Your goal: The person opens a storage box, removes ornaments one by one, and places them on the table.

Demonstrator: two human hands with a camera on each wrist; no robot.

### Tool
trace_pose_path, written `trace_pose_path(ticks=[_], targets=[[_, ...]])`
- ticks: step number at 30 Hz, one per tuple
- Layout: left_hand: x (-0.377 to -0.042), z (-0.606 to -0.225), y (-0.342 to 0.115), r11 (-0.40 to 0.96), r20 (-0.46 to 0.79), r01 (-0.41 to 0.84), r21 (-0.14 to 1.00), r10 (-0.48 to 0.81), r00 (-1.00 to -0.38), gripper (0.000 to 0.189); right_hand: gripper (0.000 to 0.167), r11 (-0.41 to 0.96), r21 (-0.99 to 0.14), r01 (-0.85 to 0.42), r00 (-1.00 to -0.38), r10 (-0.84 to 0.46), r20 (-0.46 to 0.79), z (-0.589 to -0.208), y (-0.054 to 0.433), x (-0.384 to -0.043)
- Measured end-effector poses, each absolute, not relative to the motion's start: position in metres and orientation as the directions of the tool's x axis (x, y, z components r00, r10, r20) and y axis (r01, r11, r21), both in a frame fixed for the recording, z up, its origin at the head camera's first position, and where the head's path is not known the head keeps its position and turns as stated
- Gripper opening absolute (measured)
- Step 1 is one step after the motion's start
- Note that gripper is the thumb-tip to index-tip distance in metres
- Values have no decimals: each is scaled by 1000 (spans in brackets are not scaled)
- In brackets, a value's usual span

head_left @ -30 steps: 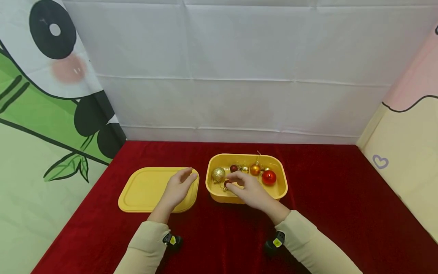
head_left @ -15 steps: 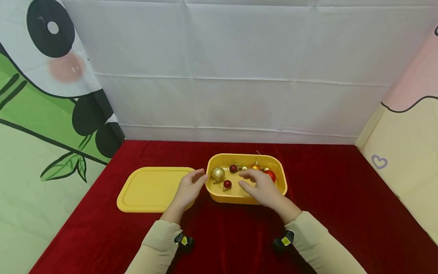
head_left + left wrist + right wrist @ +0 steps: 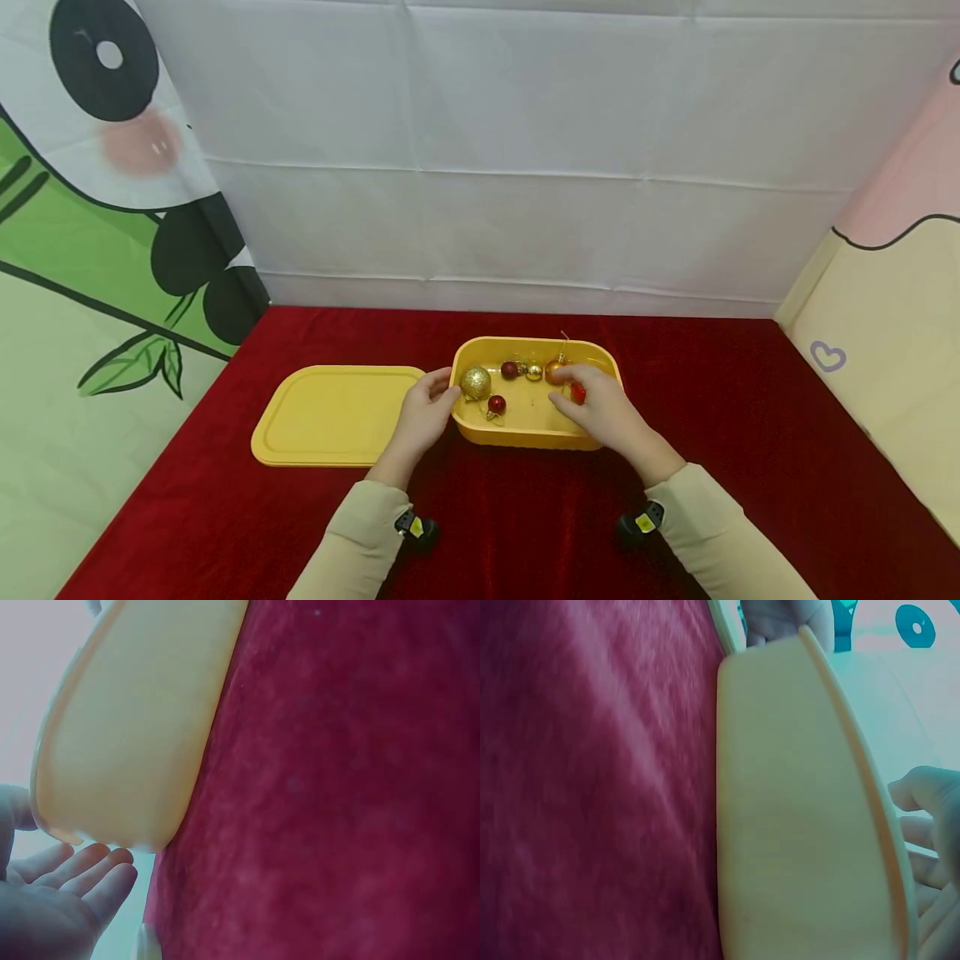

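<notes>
A yellow plastic box [image 3: 525, 435] holds several Christmas baubles: a glittery gold one [image 3: 476, 383] at the left, a small dark red one [image 3: 497, 405] near the front, another dark red one [image 3: 509, 370], a small gold one [image 3: 533, 372] and an orange one [image 3: 554, 372] toward the back. My left hand [image 3: 423, 412] is at the box's left end; in the left wrist view its thumb is at the rim and its extended fingers [image 3: 109, 885] meet the end wall. My right hand [image 3: 603, 408] reaches over the box's right side, thumb and fingers apart, partly covering a bright red bauble [image 3: 577, 392].
A flat yellow lid [image 3: 330, 417] lies left of the box on the red velvet cloth [image 3: 510, 533]. A white sheet [image 3: 525, 150] hangs behind the table, with printed cartoon panels at both sides.
My left hand has moved right, from above the lid to the box's left end. My right hand has shifted right inside the box, uncovering the front dark red bauble and nearing the bright red one.
</notes>
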State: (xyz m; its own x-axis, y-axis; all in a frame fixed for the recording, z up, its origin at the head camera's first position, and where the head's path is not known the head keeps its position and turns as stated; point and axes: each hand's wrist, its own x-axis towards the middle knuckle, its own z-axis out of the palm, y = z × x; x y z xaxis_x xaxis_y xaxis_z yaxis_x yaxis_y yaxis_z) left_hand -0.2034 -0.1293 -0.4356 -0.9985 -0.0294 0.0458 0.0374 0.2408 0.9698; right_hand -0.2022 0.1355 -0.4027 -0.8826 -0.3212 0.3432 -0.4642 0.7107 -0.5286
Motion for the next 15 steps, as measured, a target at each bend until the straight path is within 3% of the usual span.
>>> trace_pose_path(ticks=[15], targets=[[-204, -439, -129, 207, 53, 49, 977, -12, -999, 42, 36, 815, -395, -425, -894, -309, 325, -407, 151, -217]])
